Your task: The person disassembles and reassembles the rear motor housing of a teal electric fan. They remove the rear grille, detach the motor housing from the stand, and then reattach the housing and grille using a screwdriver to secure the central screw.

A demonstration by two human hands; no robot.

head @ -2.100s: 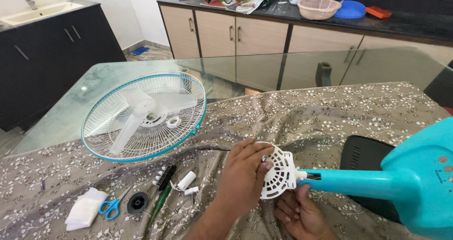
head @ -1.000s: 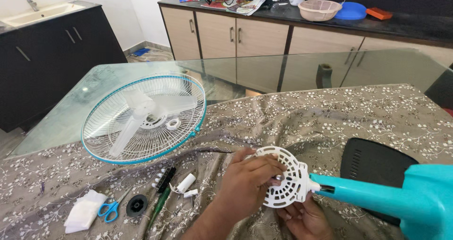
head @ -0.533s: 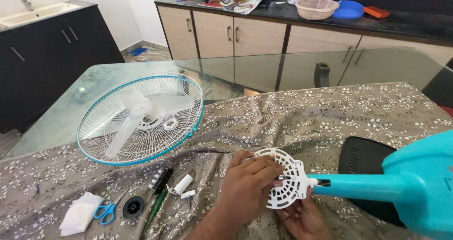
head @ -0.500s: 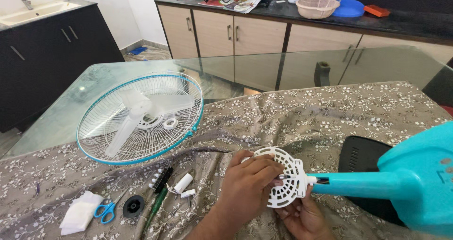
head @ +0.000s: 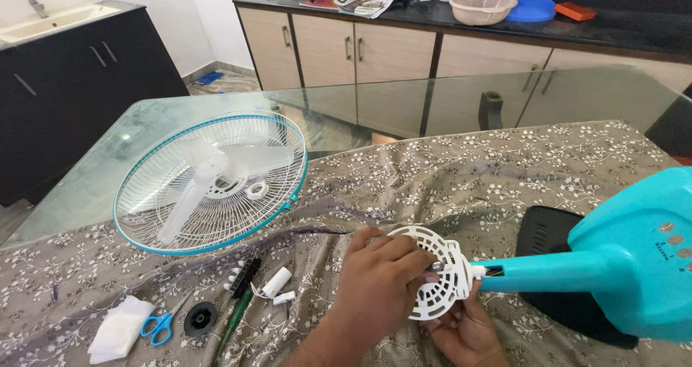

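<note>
A turquoise fan body (head: 634,255) lies on the cloth-covered table, its neck pointing left. A white perforated round motor cover (head: 432,277) sits on the end of that neck. My left hand (head: 378,288) grips the cover's front and rim. My right hand (head: 465,331) holds the cover from below, fingers under its lower edge. A white fan grille with turquoise rim (head: 209,183), with the translucent blade inside it, rests at the left on the glass.
Scissors (head: 160,326), a white cloth (head: 119,329), a black round cap (head: 200,317), a green screwdriver (head: 232,326) and small white parts (head: 275,283) lie front left. A black base (head: 551,241) sits under the fan body. The patterned cloth (head: 490,165) covers the glass table's near half.
The fan body and white cover have shifted slightly while both hands stay on the cover. The view has moved a little.
</note>
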